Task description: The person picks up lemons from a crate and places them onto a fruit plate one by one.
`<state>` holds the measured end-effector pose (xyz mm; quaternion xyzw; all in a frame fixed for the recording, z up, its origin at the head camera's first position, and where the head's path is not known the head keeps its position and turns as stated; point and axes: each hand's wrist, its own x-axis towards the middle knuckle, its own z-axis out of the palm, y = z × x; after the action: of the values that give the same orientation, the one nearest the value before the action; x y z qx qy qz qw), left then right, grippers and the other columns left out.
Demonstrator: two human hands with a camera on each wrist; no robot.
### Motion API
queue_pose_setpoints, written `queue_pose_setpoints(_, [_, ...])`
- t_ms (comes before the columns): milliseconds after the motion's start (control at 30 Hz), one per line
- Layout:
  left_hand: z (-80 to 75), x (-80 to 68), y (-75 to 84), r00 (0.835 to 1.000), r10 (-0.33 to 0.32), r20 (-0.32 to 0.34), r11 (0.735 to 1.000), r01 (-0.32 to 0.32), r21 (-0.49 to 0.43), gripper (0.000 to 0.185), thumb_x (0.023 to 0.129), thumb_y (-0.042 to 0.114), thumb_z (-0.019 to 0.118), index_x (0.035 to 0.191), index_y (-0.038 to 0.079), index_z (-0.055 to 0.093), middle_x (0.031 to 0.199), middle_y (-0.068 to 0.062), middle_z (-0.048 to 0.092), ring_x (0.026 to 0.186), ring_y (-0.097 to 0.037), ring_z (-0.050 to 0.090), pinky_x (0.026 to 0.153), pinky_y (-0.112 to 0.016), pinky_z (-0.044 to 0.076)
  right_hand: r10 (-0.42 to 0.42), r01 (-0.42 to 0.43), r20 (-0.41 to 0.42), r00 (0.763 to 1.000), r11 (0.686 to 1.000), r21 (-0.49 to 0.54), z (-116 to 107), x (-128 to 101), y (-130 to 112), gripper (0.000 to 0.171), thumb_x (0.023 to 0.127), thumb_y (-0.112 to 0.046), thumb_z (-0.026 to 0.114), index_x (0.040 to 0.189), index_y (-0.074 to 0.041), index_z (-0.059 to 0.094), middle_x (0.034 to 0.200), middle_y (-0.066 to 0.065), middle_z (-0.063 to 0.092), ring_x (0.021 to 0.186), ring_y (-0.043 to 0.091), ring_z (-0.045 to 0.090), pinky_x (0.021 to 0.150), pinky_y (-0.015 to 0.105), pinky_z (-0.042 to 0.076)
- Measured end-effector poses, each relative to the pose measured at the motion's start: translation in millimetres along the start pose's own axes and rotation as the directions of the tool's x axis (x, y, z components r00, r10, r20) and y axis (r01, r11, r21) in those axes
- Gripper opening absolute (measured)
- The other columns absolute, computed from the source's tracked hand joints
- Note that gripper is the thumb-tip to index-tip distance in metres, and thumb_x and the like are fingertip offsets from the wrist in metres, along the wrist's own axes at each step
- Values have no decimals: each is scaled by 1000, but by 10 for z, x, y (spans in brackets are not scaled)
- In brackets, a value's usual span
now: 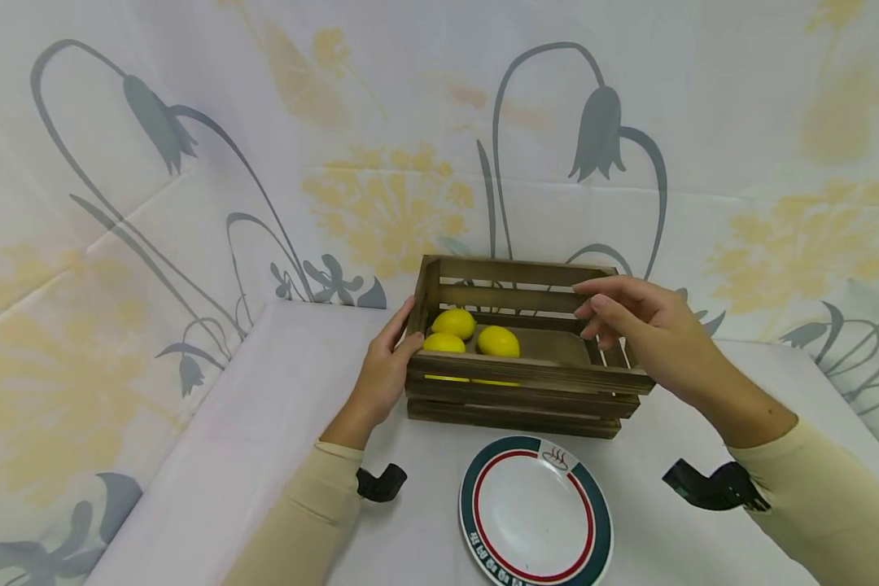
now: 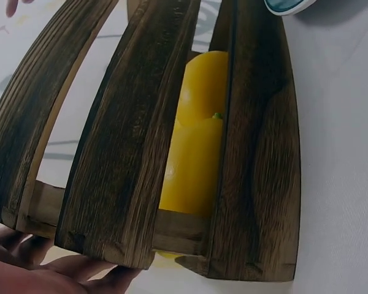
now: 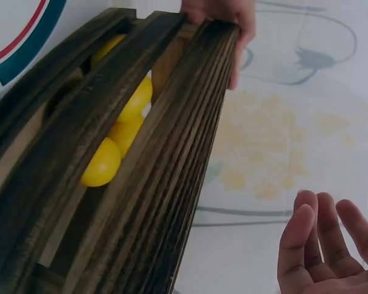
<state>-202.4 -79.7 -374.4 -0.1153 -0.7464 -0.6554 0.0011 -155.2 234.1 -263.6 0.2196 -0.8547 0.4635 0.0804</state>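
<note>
A dark brown slatted wooden crate (image 1: pixel 513 419) stands on the table, with three yellow lemons (image 1: pixel 498 342) inside its left half. At the crate's left end my left hand (image 1: pixel 381 366) rests with fairly straight fingers against the outside, the thumb by the rim. The left wrist view shows its fingertips (image 2: pixel 113 280) touching the end panel below the slats. Over the crate's right end is my right hand (image 1: pixel 640 325), its fingers loosely bent and nothing between them. In the right wrist view that hand (image 3: pixel 331 257) appears apart from the slats.
A white plate (image 1: pixel 535 521) with a green and red rim lies in front of the crate. The table (image 1: pixel 278 366) has a white cover. Behind it hangs a cloth (image 1: pixel 395 106) printed with grey and yellow flowers.
</note>
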Motion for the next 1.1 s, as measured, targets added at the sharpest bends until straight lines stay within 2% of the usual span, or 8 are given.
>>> queue_pose_setpoints(133, [0, -28, -2, 1000, -21, 5, 1000, 21, -13, 55, 106, 23, 42, 159, 29, 26, 167, 6, 20, 156, -21, 12, 127, -52, 13, 24, -24, 28, 999, 1000, -7, 66, 89, -16, 29, 105, -19, 52, 129, -8, 61, 102, -7, 70, 85, 8, 69, 69, 22, 59])
queue_pose_setpoints(367, [117, -69, 7, 999, -39, -32, 999, 38, -24, 54, 108, 27, 36, 159, 32, 22, 167, 9, 15, 157, -21, 9, 127, -56, 9, 107, -103, 78, 991, 993, -52, 177, 280, 42, 34, 105, -27, 51, 132, -9, 60, 115, 9, 68, 94, 9, 68, 75, 21, 59])
queue_pose_setpoints(533, [198, -93, 22, 997, -47, -55, 999, 45, -30, 52, 108, 29, 32, 159, 34, 22, 167, 12, 15, 156, -19, 11, 127, -56, 9, 203, -198, 116, 972, 979, -54, 266, 416, 137, 35, 105, -30, 52, 133, -10, 59, 123, 14, 66, 101, 20, 67, 78, 20, 58])
queue_pose_setpoints(700, [210, -87, 17, 998, -23, -66, 999, 20, -37, 51, 108, 27, 31, 158, 34, 23, 167, 9, 15, 156, -20, 11, 126, -57, 9, 272, -267, 160, 949, 962, -47, 332, 529, 245, 36, 105, -29, 53, 134, -10, 58, 129, 14, 63, 106, 28, 65, 79, 19, 57])
queue_pose_setpoints(967, [217, -88, 19, 997, -33, -67, 999, 31, -44, 51, 108, 26, 31, 158, 31, 22, 167, 9, 14, 156, -20, 9, 127, -56, 8, 303, -303, 220, 927, 952, -34, 449, 654, 406, 39, 104, -29, 54, 136, -7, 57, 133, 18, 61, 98, 21, 67, 79, 20, 58])
queue_pose_setpoints(1100, [216, -87, 10, 997, -27, -68, 998, 24, -51, 51, 108, 25, 31, 158, 32, 24, 167, 8, 14, 156, -21, 9, 127, -56, 8, 314, -312, 241, 918, 949, -48, 505, 713, 465, 38, 104, -28, 54, 135, -6, 57, 130, 17, 62, 93, 18, 66, 81, 27, 59])
